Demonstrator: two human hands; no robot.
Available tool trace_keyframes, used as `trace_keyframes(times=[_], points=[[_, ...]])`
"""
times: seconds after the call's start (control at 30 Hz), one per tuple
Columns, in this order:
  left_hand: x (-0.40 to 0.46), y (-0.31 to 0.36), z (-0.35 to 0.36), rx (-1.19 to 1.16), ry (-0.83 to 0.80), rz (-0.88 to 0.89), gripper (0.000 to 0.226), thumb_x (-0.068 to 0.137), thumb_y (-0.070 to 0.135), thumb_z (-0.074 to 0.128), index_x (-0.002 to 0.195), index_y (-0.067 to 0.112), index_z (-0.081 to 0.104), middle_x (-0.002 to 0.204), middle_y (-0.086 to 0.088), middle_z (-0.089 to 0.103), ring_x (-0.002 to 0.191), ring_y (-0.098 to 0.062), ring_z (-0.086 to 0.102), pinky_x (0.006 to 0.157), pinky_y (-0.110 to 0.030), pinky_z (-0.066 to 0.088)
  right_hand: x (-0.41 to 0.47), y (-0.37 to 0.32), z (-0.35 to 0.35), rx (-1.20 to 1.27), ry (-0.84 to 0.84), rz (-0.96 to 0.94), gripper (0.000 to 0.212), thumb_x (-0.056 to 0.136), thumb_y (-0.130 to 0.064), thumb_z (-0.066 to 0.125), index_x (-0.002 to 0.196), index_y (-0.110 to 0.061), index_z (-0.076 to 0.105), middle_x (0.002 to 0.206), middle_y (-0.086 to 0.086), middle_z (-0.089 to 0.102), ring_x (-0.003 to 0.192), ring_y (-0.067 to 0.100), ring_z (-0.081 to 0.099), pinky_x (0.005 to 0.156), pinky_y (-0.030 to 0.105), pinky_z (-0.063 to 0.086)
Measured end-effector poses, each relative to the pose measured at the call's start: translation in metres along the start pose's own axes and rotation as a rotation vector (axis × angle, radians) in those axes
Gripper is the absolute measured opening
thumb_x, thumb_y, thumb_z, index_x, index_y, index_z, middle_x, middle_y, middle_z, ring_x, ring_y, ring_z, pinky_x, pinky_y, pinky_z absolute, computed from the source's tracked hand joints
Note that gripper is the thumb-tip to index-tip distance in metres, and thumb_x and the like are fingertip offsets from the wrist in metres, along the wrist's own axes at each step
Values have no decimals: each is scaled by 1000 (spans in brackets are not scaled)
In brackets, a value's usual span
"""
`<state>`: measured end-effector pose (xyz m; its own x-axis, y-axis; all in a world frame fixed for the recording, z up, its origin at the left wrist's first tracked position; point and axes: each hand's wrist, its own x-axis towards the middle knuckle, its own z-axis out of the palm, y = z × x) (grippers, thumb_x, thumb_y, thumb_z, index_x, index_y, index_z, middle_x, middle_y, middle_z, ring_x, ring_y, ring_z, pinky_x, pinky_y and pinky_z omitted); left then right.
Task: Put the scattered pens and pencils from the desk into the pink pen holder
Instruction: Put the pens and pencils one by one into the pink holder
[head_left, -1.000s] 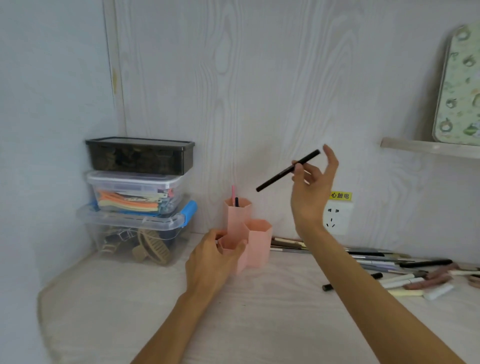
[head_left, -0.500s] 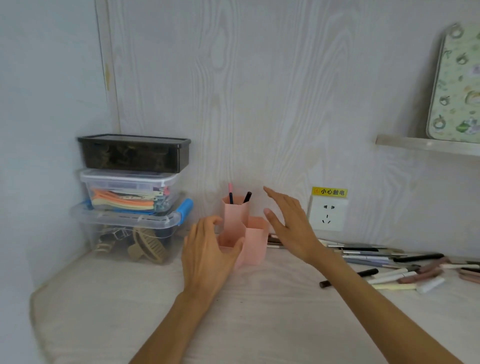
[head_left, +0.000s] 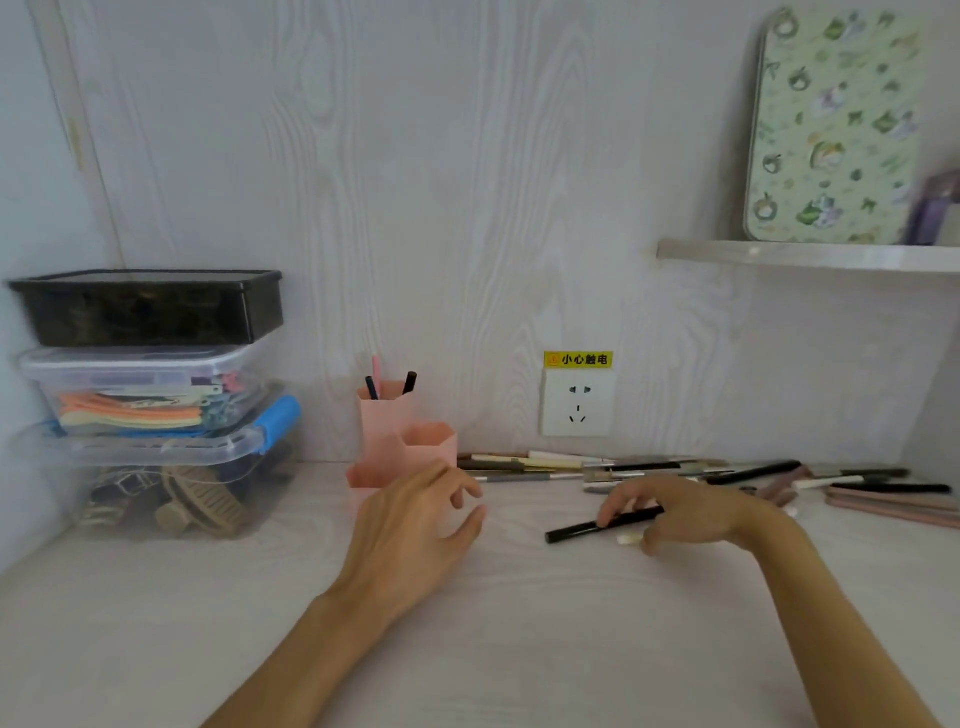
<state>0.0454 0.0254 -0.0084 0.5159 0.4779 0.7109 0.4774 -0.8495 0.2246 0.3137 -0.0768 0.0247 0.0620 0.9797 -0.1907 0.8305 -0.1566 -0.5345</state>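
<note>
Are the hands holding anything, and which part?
The right hand pinches a slim black pen near its right end. The left hand holds nothing.

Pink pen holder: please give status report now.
Left hand open beside pink pen holder, three pens inside. Right hand curled on black pen on desk. Nothing blocking.

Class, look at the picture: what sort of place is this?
Probably a home study desk: a pink pen holder, scattered pens along the wall, and stacked storage boxes in the corner.
</note>
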Motion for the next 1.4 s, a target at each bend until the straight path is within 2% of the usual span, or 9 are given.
trace_keyframes(times=[0.17,0.3,0.47,0.63,0.77,0.87,0.97,1.17,1.4], points=[[-3,0,15,-41,-225,-44,30,84,56,54,109,38,58,91,24,51,78,5,49,66,-5,35,22,-18,27,52,152,-162,49,72,15,38,87,-24,65,90,-11,60,92,13,54,73,10,41],[-3,-7,9,-6,-314,-80,42,76,70,52,104,40,58,91,24,52,85,3,48,63,-9,36,43,-35,64,109,382,-321,51,71,17,38,93,-18,67,91,-11,63,92,4,58,80,5,40],[-3,-22,-7,54,-375,-40,21,87,50,54,100,36,63,95,22,57,91,2,47,67,-12,39,51,-39,79,63,540,-376,39,81,5,49,102,-25,64,105,-8,62,97,3,56,83,8,40],[2,-26,-17,-95,-190,-169,10,90,39,56,98,40,62,94,28,61,85,3,57,66,-14,40,54,-36,79,-99,549,-288,30,89,-14,52,116,-25,59,117,-5,60,113,13,48,93,26,39],[16,-18,-34,-443,270,-274,8,83,28,67,90,30,68,81,17,68,72,-4,63,63,-18,49,53,-39,78,-125,515,-269,25,91,-24,52,114,-28,60,119,-8,57,117,12,45,95,27,38],[21,-14,-55,-488,671,-232,4,87,28,60,91,28,61,80,25,64,74,3,60,64,-10,45,47,-39,70,-193,593,-283,28,87,-22,57,114,-27,60,116,-5,58,115,15,46,95,29,36],[21,-15,-65,-439,867,-182,8,92,27,55,92,35,53,81,29,61,78,7,58,67,-8,43,41,-39,57,-306,623,-178,29,84,-24,57,113,-25,57,107,-6,53,108,16,45,87,28,34],[25,-28,-52,-117,734,-202,26,92,32,55,101,9,64,86,5,59,72,-2,51,63,-12,38,37,-33,53,-317,473,125,9,89,-22,46,97,-18,47,108,-1,50,108,19,44,79,30,35],[30,-36,-44,-20,584,-375,27,89,31,59,112,15,59,92,-1,67,80,-14,57,61,-27,39,42,-34,61,-266,536,-41,19,88,-14,46,104,-20,54,95,-8,43,93,10,39,75,23,31]])
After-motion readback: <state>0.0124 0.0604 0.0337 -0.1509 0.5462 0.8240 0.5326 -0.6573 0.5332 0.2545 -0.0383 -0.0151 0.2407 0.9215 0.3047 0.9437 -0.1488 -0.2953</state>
